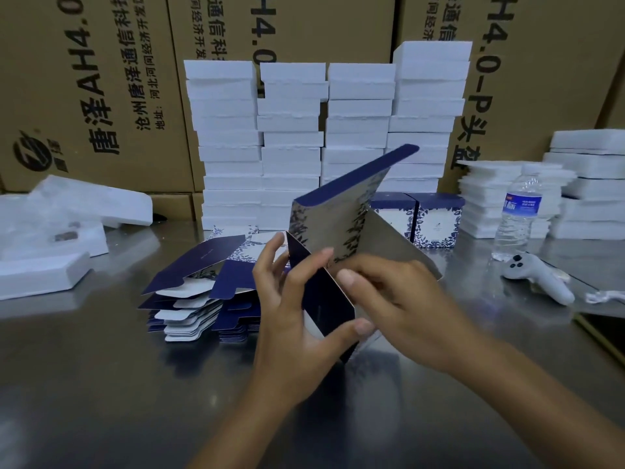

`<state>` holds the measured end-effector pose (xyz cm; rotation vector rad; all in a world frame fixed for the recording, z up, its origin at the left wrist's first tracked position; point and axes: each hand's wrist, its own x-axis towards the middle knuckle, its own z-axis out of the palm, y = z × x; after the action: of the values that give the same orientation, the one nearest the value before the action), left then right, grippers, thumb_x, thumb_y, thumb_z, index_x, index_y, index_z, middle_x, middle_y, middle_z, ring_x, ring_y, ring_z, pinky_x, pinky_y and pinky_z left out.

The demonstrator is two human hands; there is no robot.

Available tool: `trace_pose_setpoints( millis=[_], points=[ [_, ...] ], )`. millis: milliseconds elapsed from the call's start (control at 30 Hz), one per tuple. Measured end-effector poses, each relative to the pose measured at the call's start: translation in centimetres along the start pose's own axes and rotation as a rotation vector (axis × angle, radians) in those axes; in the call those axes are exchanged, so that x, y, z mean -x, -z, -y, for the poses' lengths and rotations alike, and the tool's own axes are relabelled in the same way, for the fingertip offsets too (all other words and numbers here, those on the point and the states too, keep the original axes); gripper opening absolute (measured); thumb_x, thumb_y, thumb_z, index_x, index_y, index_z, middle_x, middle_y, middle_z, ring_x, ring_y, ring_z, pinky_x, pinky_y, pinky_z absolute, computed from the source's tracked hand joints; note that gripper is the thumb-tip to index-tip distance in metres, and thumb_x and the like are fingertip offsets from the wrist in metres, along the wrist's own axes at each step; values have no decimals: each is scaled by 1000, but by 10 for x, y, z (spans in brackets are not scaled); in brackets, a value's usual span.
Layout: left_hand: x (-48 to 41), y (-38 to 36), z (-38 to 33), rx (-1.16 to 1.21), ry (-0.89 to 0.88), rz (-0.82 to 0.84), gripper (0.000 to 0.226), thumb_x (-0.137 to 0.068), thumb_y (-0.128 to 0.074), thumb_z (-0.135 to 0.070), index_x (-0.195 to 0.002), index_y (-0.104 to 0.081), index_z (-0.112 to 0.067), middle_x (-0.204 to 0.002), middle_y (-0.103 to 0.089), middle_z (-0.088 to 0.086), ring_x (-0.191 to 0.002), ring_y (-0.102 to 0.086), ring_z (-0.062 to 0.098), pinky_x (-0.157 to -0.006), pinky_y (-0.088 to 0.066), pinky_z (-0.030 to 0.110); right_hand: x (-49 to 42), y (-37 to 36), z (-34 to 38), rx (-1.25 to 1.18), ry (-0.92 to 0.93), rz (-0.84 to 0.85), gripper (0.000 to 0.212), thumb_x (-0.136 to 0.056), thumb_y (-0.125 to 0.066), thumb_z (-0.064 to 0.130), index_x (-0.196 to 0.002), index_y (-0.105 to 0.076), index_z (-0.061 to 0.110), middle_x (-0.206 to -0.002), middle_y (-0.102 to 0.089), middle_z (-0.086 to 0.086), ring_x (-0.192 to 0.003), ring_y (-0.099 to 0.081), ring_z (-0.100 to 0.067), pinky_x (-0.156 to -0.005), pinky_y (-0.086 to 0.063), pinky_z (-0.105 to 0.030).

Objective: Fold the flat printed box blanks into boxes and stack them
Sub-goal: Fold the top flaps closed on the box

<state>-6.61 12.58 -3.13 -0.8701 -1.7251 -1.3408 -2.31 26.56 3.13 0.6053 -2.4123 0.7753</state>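
- Box blank (pixel 341 218), one, half-formed: held upright above the tabletop (pixel 101 384) between both hands, near the front centre. The printed blue-and-white face is turned away and the grey inner face is towards the camera. It is lifted clear, likely so that the panels can swing freely on their creases.
- Left hand (pixel 291 316): grasping the dark blue flap at the blank's near lower end, thumb across the front and fingers behind. This grip appears meant to turn the flap inward.
- Right hand (pixel 399 299): fingers curled onto the grey inner panel, holding it as a brace against the left hand's fold.
- Pile of flat blanks (pixel 199 292): lies on the tabletop just to the left of the left hand, within easy reach as the supply. Its layers are loosely fanned.
- Folded boxes (pixel 436 221), two visible: stand side by side behind the held blank, to the right. No box rests on top of them, so stacking looks barely begun.
- White foam trays (pixel 324 137): four tall columns behind the work, set against the brown cartons (pixel 101 79). More trays are stacked at far right (pixel 581 184), and loose white packaging (pixel 67 225) lies at left.
- Water bottle (pixel 517 214): upright, to the right of the folded boxes.
- White controller (pixel 537 275): lying on the tabletop near the bottle, apart from the work.
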Motion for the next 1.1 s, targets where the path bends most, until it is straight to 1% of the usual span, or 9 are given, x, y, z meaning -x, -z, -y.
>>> trace_pose_setpoints(
  millis=[100,267,333,433,533,633,800,933,1100],
  points=[
    [-2,3,-3,16,56,47,51,-83,-36,-75,-130,-38,-54,-146,-21,-2,-135,-21,-11,-102,-21,3,7,-4,-6,-251,27,17,63,-89,-27,68,-92,-66,19,-83,-68,1,-78,-64,-15,-71,-50,-38],
    [-8,12,-6,150,171,69,44,-92,-26,-66,-135,-30,-58,-143,-37,-25,-137,-32,7,-108,-28,23,23,-16,-16,96,164,-109,32,-82,-54,53,-104,-60,30,-74,-65,12,-65,-62,-10,-56,-52,-33],
    [-10,14,-7,180,194,66,43,-93,-30,-56,-135,-34,-51,-139,-39,-33,-136,-33,3,-106,-26,20,27,-25,-19,196,213,-244,28,-86,-52,41,-91,-64,15,-61,-59,4,-54,-55,-20,-48,-48,-32],
    [-14,19,-5,179,217,64,41,-93,-37,-47,-134,-39,-44,-129,-46,-37,-127,-39,-7,-98,-30,8,28,-31,-19,125,218,-433,37,-93,-49,38,-80,-67,8,-62,-62,2,-59,-53,-14,-62,-48,-23],
    [-15,19,0,112,303,83,44,-92,-55,-41,-133,-40,-48,-118,-51,-29,-105,-50,-2,-90,-38,11,26,-30,-13,-144,38,-495,12,-89,-56,36,-100,-60,35,-80,-69,13,-75,-64,-3,-63,-50,-13],
    [-11,14,3,20,310,114,53,-90,-59,-24,-131,-37,-51,-112,-50,-24,-93,-47,-6,-83,-35,4,25,-30,-14,-415,-62,-471,46,-87,-57,23,-112,-41,58,-87,-69,26,-77,-67,2,-58,-55,-18],
    [-9,10,7,-95,232,155,22,-90,-55,-31,-109,-61,-39,-103,-55,-7,-97,-51,-2,-80,-36,6,23,-33,-25,-80,-78,-566,12,-83,-54,32,-88,-61,39,-89,-62,20,-84,-58,-1,-74,-48,-27],
    [-6,7,10,-75,267,196,12,-91,-56,-37,-100,-65,-37,-100,-52,-6,-97,-50,1,-79,-34,5,29,-36,-35,24,-68,-615,22,-81,-55,37,-84,-71,21,-93,-43,7,-89,-48,-5,-78,-37,-14],
    [-3,1,13,-11,354,196,21,-93,-53,-39,-79,-64,-29,-94,-52,-1,-88,-51,3,-74,-36,9,30,-37,-36,138,27,-616,26,-82,-60,34,-64,-69,17,-79,-61,5,-86,-51,-11,-84,-35,-32]
  ],
)
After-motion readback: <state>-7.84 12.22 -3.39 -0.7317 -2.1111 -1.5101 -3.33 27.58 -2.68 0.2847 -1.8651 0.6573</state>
